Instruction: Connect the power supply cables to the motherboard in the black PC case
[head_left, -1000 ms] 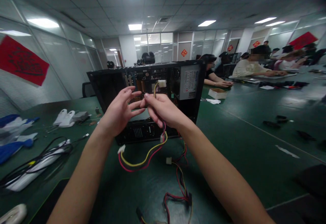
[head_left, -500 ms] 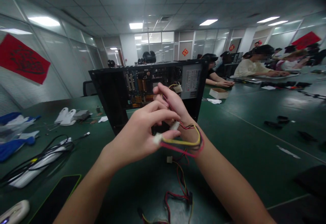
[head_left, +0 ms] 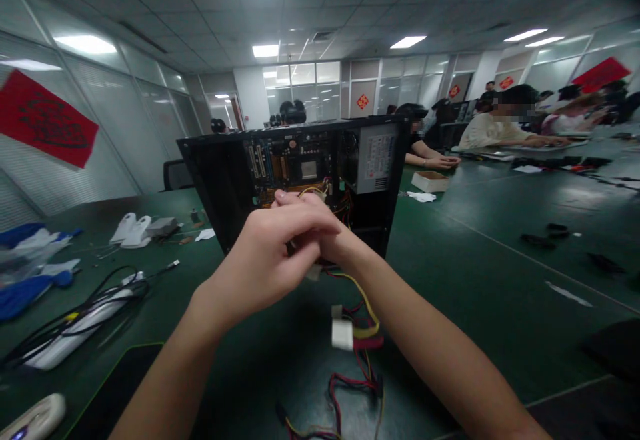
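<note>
An open black computer case [head_left: 210, 180] stands upright on the green table, its motherboard [head_left: 309, 170] and silver power supply [head_left: 376, 159] showing. Before it, my left hand [head_left: 280, 243] lies over my right hand [head_left: 333, 230], fingers curled. Cables bunch around both hands; what the fingers grip is hidden. A yellow-wired plug shows just above my right hand. Below the hands hangs a white connector [head_left: 343, 335] on yellow and red wires. More red and black cables [head_left: 335, 393] trail over the table near me.
At left are a white power strip [head_left: 85, 323] with black cable, blue-and-white plastic bags [head_left: 30, 267] and a dark mat [head_left: 117, 387]. A small open box [head_left: 430, 181] and black pieces [head_left: 537, 241] lie at right. Other people [head_left: 495, 127] sit farther back.
My right hand has come down from before the motherboard, uncovering the silver square on it. My left hand has closed over it, and the white connector has dropped from beside my left thumb.
</note>
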A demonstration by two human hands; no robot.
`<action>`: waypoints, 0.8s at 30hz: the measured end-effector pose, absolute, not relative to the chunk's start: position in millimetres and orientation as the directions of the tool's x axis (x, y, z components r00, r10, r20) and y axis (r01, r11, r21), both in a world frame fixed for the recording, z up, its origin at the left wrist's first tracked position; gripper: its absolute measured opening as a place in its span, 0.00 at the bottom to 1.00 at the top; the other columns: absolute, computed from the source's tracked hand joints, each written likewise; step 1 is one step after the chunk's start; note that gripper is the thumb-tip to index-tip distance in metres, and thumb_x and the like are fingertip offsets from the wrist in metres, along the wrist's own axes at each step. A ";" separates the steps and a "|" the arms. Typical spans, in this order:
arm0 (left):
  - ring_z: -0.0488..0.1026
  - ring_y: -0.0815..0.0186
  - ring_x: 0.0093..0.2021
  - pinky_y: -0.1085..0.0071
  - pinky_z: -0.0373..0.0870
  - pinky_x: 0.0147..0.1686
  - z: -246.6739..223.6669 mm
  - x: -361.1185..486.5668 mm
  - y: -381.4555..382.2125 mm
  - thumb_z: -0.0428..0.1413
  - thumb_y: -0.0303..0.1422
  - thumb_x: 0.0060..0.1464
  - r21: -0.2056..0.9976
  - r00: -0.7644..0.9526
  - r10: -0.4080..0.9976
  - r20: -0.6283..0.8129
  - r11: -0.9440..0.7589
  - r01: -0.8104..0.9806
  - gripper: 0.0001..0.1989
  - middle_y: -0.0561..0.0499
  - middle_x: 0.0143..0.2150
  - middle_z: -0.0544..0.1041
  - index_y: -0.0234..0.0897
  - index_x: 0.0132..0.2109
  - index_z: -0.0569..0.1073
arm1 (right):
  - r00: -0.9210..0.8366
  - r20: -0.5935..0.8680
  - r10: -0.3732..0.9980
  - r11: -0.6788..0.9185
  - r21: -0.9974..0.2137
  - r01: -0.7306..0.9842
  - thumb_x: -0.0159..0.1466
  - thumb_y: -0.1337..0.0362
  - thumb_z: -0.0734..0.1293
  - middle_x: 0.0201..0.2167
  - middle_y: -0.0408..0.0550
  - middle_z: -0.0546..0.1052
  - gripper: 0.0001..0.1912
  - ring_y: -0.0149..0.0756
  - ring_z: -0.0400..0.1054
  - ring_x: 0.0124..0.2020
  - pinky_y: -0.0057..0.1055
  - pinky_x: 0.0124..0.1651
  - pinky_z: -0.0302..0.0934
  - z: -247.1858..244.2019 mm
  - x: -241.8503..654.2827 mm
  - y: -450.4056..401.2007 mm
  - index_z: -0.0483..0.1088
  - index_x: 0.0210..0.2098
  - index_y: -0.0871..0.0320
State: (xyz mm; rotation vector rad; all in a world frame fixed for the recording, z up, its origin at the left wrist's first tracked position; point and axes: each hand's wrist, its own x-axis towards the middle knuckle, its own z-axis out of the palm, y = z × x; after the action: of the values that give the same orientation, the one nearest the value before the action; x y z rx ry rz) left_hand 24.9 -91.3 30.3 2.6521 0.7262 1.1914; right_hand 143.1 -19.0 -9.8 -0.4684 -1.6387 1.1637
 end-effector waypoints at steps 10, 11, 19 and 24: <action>0.59 0.50 0.69 0.48 0.51 0.69 30.0 11.2 -74.2 0.53 0.17 0.49 0.031 0.750 0.282 0.598 -0.943 0.330 0.30 0.48 0.67 0.67 0.47 0.57 0.76 | -0.540 0.145 0.829 -0.295 -0.707 -0.642 0.72 0.53 0.61 0.11 0.30 0.53 0.21 0.22 0.41 0.11 0.19 0.13 0.38 17.9 165.9 -16.1 0.60 0.26 0.56; 0.58 0.48 0.69 0.48 0.51 0.69 29.4 11.3 -71.6 0.55 0.18 0.50 0.035 0.754 0.276 0.596 -0.947 0.319 0.28 0.47 0.68 0.66 0.47 0.55 0.77 | -0.565 0.149 0.812 -0.326 -0.687 -0.649 0.72 0.53 0.60 0.10 0.29 0.49 0.21 0.22 0.37 0.10 0.19 0.12 0.34 18.4 168.4 -16.4 0.59 0.25 0.56; 0.65 0.51 0.62 0.52 0.60 0.62 22.3 21.8 -63.0 0.62 0.33 0.57 0.040 0.700 0.275 0.659 -0.942 0.333 0.09 0.47 0.59 0.74 0.50 0.45 0.83 | -0.512 0.206 0.834 -0.263 -0.667 -0.697 0.69 0.50 0.64 0.09 0.31 0.50 0.26 0.23 0.42 0.10 0.19 0.11 0.40 7.7 158.2 -18.8 0.50 0.22 0.54; 0.66 0.52 0.61 0.54 0.61 0.61 22.7 20.8 -63.0 0.62 0.33 0.58 0.047 0.704 0.281 0.653 -0.942 0.333 0.09 0.46 0.58 0.75 0.49 0.45 0.83 | -0.500 0.259 0.826 -0.162 -0.741 -0.651 0.68 0.50 0.65 0.10 0.33 0.54 0.24 0.24 0.49 0.12 0.19 0.13 0.46 0.4 159.4 -8.9 0.54 0.23 0.54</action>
State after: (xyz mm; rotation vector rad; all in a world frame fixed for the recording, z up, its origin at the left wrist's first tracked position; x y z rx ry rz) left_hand 20.8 -63.0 22.7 2.9678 0.5354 1.1172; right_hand 159.4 -8.9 0.4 -0.2509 -1.0302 1.8351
